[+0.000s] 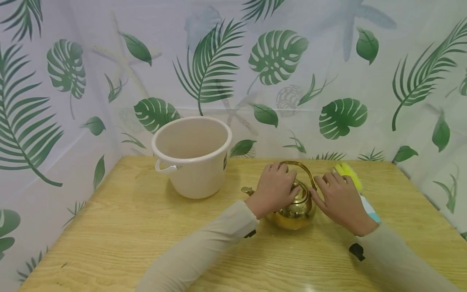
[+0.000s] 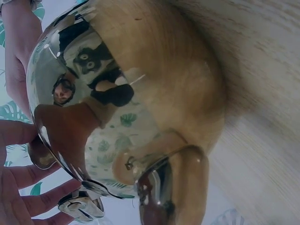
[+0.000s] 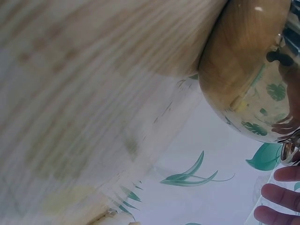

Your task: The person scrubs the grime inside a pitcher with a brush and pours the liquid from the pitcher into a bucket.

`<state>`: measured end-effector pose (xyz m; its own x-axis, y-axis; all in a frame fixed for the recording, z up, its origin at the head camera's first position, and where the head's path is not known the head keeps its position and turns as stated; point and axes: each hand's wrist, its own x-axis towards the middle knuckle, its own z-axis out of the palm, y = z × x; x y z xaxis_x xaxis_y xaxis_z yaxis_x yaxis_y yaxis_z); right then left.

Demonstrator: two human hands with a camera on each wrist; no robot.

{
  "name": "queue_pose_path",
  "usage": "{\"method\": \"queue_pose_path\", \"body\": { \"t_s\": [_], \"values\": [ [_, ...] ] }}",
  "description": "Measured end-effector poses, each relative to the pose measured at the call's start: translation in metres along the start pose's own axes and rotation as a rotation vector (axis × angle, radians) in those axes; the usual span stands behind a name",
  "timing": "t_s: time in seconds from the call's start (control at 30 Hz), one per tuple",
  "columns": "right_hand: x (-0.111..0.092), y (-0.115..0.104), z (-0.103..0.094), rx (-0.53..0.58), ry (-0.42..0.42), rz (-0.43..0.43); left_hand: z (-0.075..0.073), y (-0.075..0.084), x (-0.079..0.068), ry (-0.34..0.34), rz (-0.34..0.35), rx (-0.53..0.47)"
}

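A shiny brass kettle (image 1: 293,217) stands on the wooden table, its spout pointing left. Over its top, my left hand (image 1: 275,188) has thumb and fingers round the lid's knob (image 2: 43,154). The lid (image 1: 302,196) sits on the kettle's mouth, partly hidden by that hand. At the right side, my right hand (image 1: 339,198) holds the lower end of the arched handle (image 1: 300,164) between thumb and fingers. The kettle's round body (image 2: 154,84) fills much of the left wrist view, with the spout (image 2: 173,187) toward the camera. Several right fingers (image 3: 281,194) show in the right wrist view.
A cream bucket (image 1: 198,178) with a white side handle stands left of the kettle. Behind my right hand lie a bristly yellow thing (image 1: 348,176) and a white-and-blue item (image 1: 370,210), partly covered. A leaf-printed curtain (image 1: 277,93) hangs along the table's back edge.
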<state>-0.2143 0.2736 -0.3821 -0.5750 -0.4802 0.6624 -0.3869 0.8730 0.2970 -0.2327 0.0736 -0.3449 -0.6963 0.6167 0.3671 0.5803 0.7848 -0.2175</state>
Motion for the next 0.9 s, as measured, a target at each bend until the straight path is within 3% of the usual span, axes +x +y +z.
{"method": "queue_pose_path", "body": {
  "t_s": [0.3,0.9],
  "values": [
    [0.001,0.000,-0.001,0.011,-0.023,0.014,-0.004,0.001,0.003,-0.053,-0.005,0.038],
    [0.000,0.001,0.000,-0.004,-0.006,0.011,-0.020,-0.002,0.004,0.017,0.001,0.027]
  ]
}}
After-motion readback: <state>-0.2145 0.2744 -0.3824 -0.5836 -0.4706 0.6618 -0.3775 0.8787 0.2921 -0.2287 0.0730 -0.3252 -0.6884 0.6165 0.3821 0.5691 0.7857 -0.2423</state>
